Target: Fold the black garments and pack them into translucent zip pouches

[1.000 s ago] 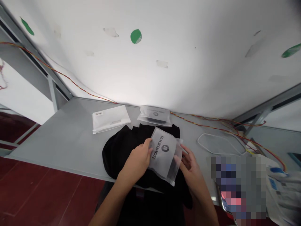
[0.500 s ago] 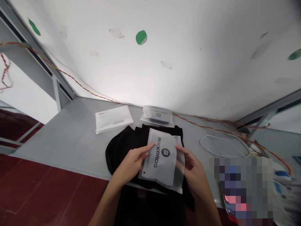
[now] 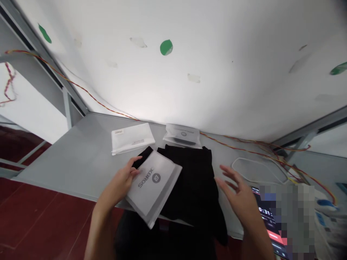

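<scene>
My left hand (image 3: 125, 179) grips the left edge of a frosted zip bag (image 3: 155, 191) printed with a round logo and partly covered lettering. The bag is tilted and lies over the left part of a black folded garment (image 3: 193, 180), whose fabric hangs past the table's front edge. My right hand (image 3: 235, 187) is held apart from the bag, just right of the garment, with its fingers spread and nothing in them.
Behind the garment lies a second frosted bag (image 3: 183, 135) with something dark inside. A white packet (image 3: 132, 138) rests to its left on the grey table (image 3: 78, 159). A white cord loop (image 3: 258, 159), twisted wires (image 3: 233, 144) and a phone (image 3: 261, 206) are at the right.
The zip bag has moved left and turned in my left hand, uncovering more of the garment. My right hand has let go of it and drawn away to the right.
</scene>
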`<state>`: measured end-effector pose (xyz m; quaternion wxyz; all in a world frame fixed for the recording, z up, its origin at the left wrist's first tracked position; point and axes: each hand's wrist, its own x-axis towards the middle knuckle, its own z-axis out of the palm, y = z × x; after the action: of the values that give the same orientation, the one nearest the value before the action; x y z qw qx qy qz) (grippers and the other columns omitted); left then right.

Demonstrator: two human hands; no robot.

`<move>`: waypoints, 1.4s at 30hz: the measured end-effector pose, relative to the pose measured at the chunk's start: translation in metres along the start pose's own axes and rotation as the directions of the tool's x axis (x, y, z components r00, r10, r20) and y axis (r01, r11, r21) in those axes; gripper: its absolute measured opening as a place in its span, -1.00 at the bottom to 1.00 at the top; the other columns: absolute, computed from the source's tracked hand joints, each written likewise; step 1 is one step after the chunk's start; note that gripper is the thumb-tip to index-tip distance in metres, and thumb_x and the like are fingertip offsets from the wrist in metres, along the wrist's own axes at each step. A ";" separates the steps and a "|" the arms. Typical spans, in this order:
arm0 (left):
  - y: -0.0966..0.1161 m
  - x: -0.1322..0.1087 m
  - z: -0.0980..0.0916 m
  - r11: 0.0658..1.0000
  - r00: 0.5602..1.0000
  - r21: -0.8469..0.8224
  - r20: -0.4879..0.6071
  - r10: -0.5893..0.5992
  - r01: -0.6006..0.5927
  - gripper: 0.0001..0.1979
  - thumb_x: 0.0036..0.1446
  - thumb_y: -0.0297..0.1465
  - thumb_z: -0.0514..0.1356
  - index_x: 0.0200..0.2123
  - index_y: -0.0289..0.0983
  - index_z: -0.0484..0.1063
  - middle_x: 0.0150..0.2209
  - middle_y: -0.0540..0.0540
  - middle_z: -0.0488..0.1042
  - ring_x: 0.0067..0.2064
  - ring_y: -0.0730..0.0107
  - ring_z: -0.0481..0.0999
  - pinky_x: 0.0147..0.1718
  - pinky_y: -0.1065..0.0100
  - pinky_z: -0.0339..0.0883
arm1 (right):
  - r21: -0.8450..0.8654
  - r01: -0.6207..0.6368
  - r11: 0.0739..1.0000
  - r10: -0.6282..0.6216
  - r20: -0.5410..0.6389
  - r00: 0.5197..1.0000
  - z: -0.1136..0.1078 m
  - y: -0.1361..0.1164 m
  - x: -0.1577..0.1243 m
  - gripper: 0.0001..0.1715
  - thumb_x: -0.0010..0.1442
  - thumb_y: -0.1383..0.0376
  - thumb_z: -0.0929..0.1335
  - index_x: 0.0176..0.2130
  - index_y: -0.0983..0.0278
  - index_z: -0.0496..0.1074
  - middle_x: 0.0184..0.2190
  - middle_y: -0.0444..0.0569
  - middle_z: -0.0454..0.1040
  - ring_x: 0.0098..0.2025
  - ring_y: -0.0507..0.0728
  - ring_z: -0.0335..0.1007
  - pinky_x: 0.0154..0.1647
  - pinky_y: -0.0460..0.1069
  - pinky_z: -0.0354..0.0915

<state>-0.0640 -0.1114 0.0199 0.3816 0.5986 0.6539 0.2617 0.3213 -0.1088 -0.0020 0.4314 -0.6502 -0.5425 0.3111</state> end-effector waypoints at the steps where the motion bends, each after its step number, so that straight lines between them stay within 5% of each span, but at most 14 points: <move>1: -0.001 0.000 -0.001 1.000 1.000 -0.007 0.005 -0.009 0.009 -0.62 0.37 -0.18 0.10 0.18 -0.14 0.38 -0.38 0.04 0.60 -0.32 0.21 0.55 -0.23 0.25 0.39 | -0.035 0.062 0.997 -0.064 -0.048 0.997 0.005 -0.012 0.006 -0.38 0.23 -0.09 0.44 0.16 0.12 0.47 0.18 0.12 0.50 0.13 0.34 0.46 0.11 0.27 0.43; 3: -0.003 0.001 -0.001 0.999 1.000 -0.043 -0.016 -0.001 0.001 -0.71 0.31 -0.11 0.19 -0.11 -0.19 0.48 -0.42 0.02 0.58 -0.34 0.23 0.53 -0.29 0.29 0.34 | -0.046 0.161 0.986 -0.159 0.050 0.986 0.024 -0.037 0.017 -0.41 0.30 -0.07 0.38 0.20 0.13 0.42 0.15 0.12 0.50 0.04 0.28 0.49 0.03 0.21 0.45; 6: -0.009 -0.001 0.001 0.987 0.994 -0.139 -0.089 0.068 -0.080 -0.70 0.25 -0.09 0.24 -0.29 -0.21 0.54 -0.34 -0.04 0.61 -0.27 0.22 0.56 -0.27 0.30 0.34 | -0.047 0.194 0.980 -0.158 0.413 0.897 0.061 -0.068 0.029 -0.29 0.30 -0.05 0.41 0.33 0.08 0.31 0.16 0.08 0.49 0.06 0.25 0.48 0.05 0.18 0.43; 9: -0.022 -0.009 0.001 0.963 0.988 -0.231 -0.106 0.114 -0.135 -0.72 0.23 -0.13 0.25 -0.31 -0.21 0.61 -0.28 -0.07 0.64 -0.20 0.20 0.59 -0.19 0.29 0.39 | 0.008 0.132 0.991 -0.107 0.638 0.763 0.088 -0.083 0.035 -0.18 0.28 -0.01 0.43 0.41 0.06 0.21 0.03 0.01 0.57 -0.02 0.23 0.51 -0.01 0.14 0.42; 14: -0.046 -0.032 -0.011 0.943 0.983 -0.333 -0.173 -0.059 -0.002 -0.58 0.20 -0.08 0.31 0.03 -0.19 0.56 -0.32 -0.04 0.61 -0.29 0.26 0.59 -0.27 0.32 0.41 | 0.109 -0.049 0.993 -0.055 0.783 0.619 0.106 -0.091 0.038 -0.51 0.26 0.05 0.44 0.12 0.17 0.50 -0.35 -0.13 0.56 -0.37 0.13 0.45 -0.27 0.05 0.36; 16: -0.052 -0.042 -0.018 0.889 0.970 -0.452 -0.175 -0.168 0.072 -0.35 0.12 -0.06 0.37 0.21 -0.21 0.41 -0.36 -0.02 0.62 -0.33 0.27 0.59 -0.31 0.32 0.45 | 0.111 -0.075 0.991 -0.036 0.760 0.649 0.113 -0.093 0.039 -0.56 0.22 0.03 0.46 0.00 0.20 0.54 -0.35 -0.12 0.56 -0.41 0.10 0.41 -0.33 0.02 0.32; 19: -0.053 -0.055 -0.027 0.762 0.942 -0.635 -0.158 -0.295 0.132 -0.07 0.04 -0.08 0.45 0.39 -0.16 0.16 -0.37 0.02 0.63 -0.35 0.28 0.62 -0.28 0.27 0.55 | 0.138 -0.081 0.987 -0.030 0.654 0.756 0.129 -0.095 0.043 -0.58 0.18 0.00 0.47 -0.07 0.17 0.45 -0.37 -0.16 0.53 -0.47 0.06 0.33 -0.42 -0.03 0.23; 23: -0.048 -0.048 -0.042 0.700 0.927 -0.713 -0.240 -0.289 0.033 0.00 -0.03 -0.15 0.51 0.40 -0.20 0.15 -0.33 -0.01 0.66 -0.32 0.29 0.66 -0.18 0.23 0.60 | 0.138 0.075 0.988 -0.140 0.557 0.819 0.149 -0.102 0.055 -0.66 0.25 -0.01 0.40 -0.14 0.12 0.31 -0.40 -0.20 0.48 -0.50 0.05 0.28 -0.49 -0.06 0.17; 28: -0.042 0.016 -0.086 0.822 0.865 -0.549 -0.477 -0.158 -0.153 -0.09 0.02 -0.21 0.46 0.37 -0.25 0.16 -0.27 -0.08 0.68 -0.22 0.21 0.70 -0.13 0.14 0.63 | 0.076 0.225 0.971 -0.230 0.529 0.817 0.181 -0.120 0.095 -0.73 0.27 0.02 0.34 -0.17 0.12 0.33 -0.19 -0.10 0.52 -0.48 0.06 0.37 -0.41 0.00 0.38; 32: -0.040 0.069 -0.118 0.974 0.832 -0.213 -0.552 -0.058 -0.073 -0.30 0.16 -0.34 0.32 0.33 -0.33 0.21 -0.20 -0.19 0.68 -0.14 0.09 0.72 -0.08 0.05 0.61 | 0.005 0.291 0.957 -0.251 0.520 0.816 0.208 -0.135 0.126 -0.75 0.27 0.10 0.35 -0.09 0.13 0.38 -0.04 0.00 0.55 -0.32 0.14 0.55 -0.21 0.11 0.49; 36: -0.036 0.063 -0.112 0.996 0.835 0.002 -0.545 0.074 -0.087 -0.51 0.20 -0.39 0.29 0.20 -0.26 0.42 0.02 -0.27 0.64 0.14 -0.11 0.61 0.19 -0.10 0.39 | -0.028 0.375 0.927 -0.309 0.508 0.804 0.185 -0.149 0.125 -0.63 0.25 0.16 0.42 0.06 0.08 0.46 0.19 0.02 0.51 0.09 0.29 0.54 0.17 0.25 0.39; 39: -0.024 0.028 -0.079 0.979 0.865 0.110 -0.460 0.201 -0.169 -0.66 0.28 -0.35 0.24 0.11 -0.17 0.52 0.18 -0.19 0.57 0.26 -0.04 0.52 0.29 0.00 0.31 | -0.083 0.457 0.885 -0.356 0.510 0.783 0.122 -0.139 0.108 -0.66 0.31 0.08 0.40 0.06 0.03 0.53 0.11 -0.05 0.59 0.12 0.32 0.53 0.22 0.26 0.36; 42: 0.001 -0.004 -0.028 0.934 0.867 0.154 -0.346 0.358 -0.324 -0.71 0.40 -0.31 0.12 0.09 -0.15 0.53 0.11 -0.14 0.61 0.15 0.10 0.60 0.21 0.09 0.43 | -0.160 0.389 0.907 -0.301 0.399 0.866 0.050 -0.099 0.081 -0.56 0.32 -0.07 0.37 0.04 0.09 0.55 0.01 0.03 0.64 -0.02 0.33 0.58 0.03 0.22 0.46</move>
<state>-0.0864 -0.1117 0.0378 0.1725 0.6614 0.6089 0.4026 0.2524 -0.0152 0.0704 0.2918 -0.5192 -0.7539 0.2773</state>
